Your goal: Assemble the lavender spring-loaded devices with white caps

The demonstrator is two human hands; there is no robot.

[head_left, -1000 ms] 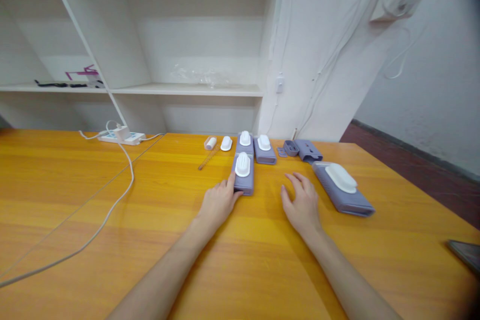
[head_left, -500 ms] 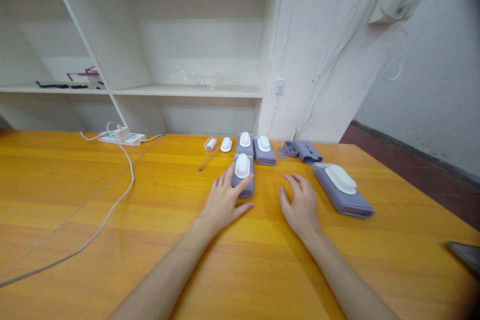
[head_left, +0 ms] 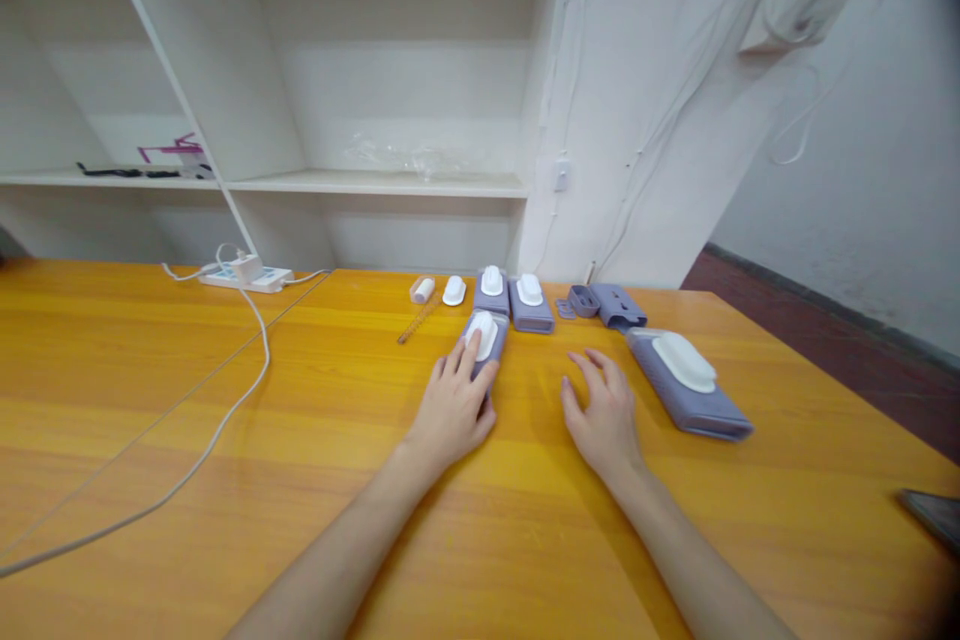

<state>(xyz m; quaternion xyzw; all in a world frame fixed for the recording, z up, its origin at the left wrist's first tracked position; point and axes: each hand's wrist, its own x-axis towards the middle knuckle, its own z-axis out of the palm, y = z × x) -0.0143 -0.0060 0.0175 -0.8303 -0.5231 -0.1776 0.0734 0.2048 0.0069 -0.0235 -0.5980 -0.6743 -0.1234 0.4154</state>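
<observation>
My left hand [head_left: 454, 402] grips a purple-grey flat case [head_left: 491, 352] topped with a white oval piece [head_left: 481, 333]. Its fingers lie over the near part of the case and the white piece, with the thumb at the right side, hiding the near end. Off to the right, my right hand [head_left: 602, 407] hovers low near the table with fingers loosely bent and apart, holding nothing. Beyond the gripped case are two similar cases, one straight behind [head_left: 491, 290] and one at its right [head_left: 531, 303]. A larger-looking case [head_left: 690, 385] with a white top lies right of my right hand.
On the wooden table [head_left: 300, 480], a white oval piece [head_left: 454, 291], a small clear-and-white part [head_left: 423, 290] and a coil spring [head_left: 417, 320] lie at the back. Purple parts [head_left: 619, 305] stand further right. A power strip [head_left: 251, 277] trails a cable at left; a dark flat object [head_left: 934, 515] lies at right.
My left hand's spread fingers have drawn in over the case, the thumb moving to its side. The case has turned slightly. My right hand stays nearly where it was.
</observation>
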